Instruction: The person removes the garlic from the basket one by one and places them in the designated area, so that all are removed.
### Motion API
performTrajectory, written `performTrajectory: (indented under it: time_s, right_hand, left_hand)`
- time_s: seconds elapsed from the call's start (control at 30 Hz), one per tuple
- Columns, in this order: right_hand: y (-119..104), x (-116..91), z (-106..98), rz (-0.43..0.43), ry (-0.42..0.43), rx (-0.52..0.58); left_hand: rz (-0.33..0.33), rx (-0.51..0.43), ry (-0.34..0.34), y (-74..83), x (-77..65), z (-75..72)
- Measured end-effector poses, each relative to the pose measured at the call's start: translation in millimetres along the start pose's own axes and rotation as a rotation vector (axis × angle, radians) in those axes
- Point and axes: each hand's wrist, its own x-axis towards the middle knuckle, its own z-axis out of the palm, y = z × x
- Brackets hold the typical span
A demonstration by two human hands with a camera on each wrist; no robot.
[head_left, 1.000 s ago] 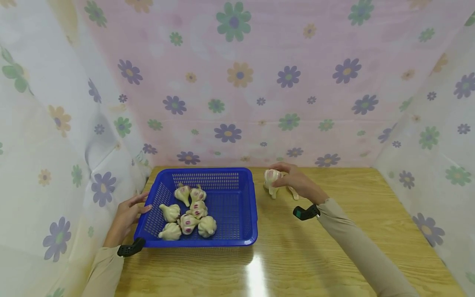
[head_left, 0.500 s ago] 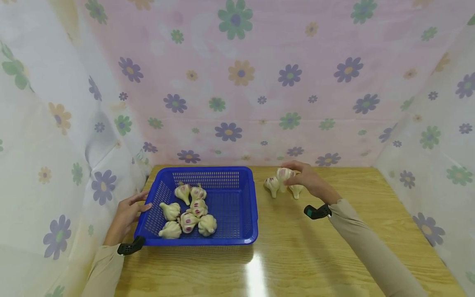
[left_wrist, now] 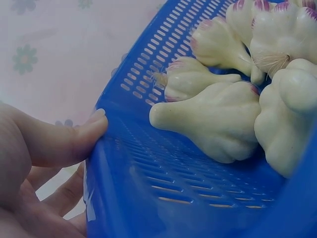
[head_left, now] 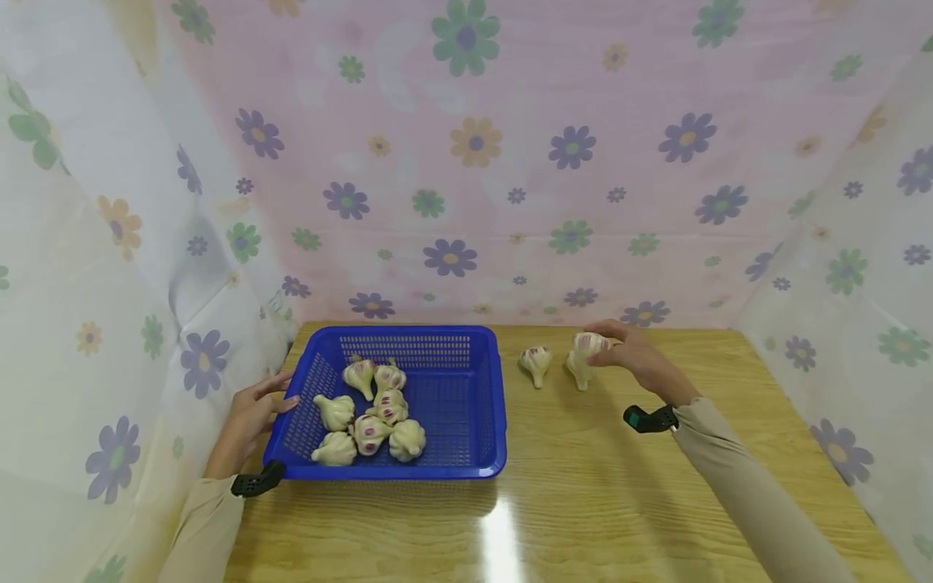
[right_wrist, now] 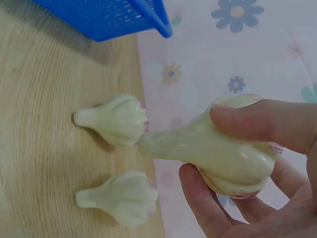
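Observation:
My right hand (head_left: 637, 360) holds a garlic bulb (head_left: 590, 346) above the table, thumb on one side and fingers on the other. In the right wrist view the stem of the held garlic bulb (right_wrist: 223, 153) points left, away from the palm. Two more bulbs lie on the table: one garlic bulb (head_left: 536, 363) apart to the left, another garlic bulb (head_left: 578, 376) partly hidden below the held one. My left hand (head_left: 248, 417) grips the left rim of a blue plastic basket (head_left: 501, 421); in the left wrist view the thumb (left_wrist: 81, 139) lies over the rim, fingers outside.
Several garlic bulbs (head_left: 370, 435) lie in the left half of the basket. The wooden table (head_left: 583, 502) ends at a flowered cloth (head_left: 510, 162) behind, with more cloth on both sides.
My right hand has moved to the right with the garlic bulb, from over the left bulb on the table to over the right one. The left hand and basket stay in place.

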Motion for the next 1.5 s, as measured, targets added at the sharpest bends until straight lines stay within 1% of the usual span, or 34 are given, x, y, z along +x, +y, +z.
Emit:
performTrajectory:
  time_s: [0.27,0.5,0.7,1.0,1.2,1.5]
  right_hand:
    - [14,-4,-11,0.009,0.013,-0.024]
    - [26,-3,-14,0.02,0.04,-0.037]
    - [33,-1,-16,0.047,0.053,-0.019]
    - [49,5,-25,0.076,0.088,-0.034]
    - [68,7,-28,0.127,0.119,-0.049]
    - [94,7,-33,0.115,0.145,-0.044]
  left_hand:
    - [0.014,0.029,0.005,3.8,1.6,-0.7]
    - [0.007,0.001,0.006,5.4,2.1,1.6]
    - [0.001,0.006,0.019,4.8,3.5,2.1]
    - [0.001,0.005,0.019,4.7,4.7,1.3]
    - [0.0,-0.002,0.03,2.9,4.3,1.0]
    - [-0.006,-0.004,0.034,1.2,5.1,2.6]
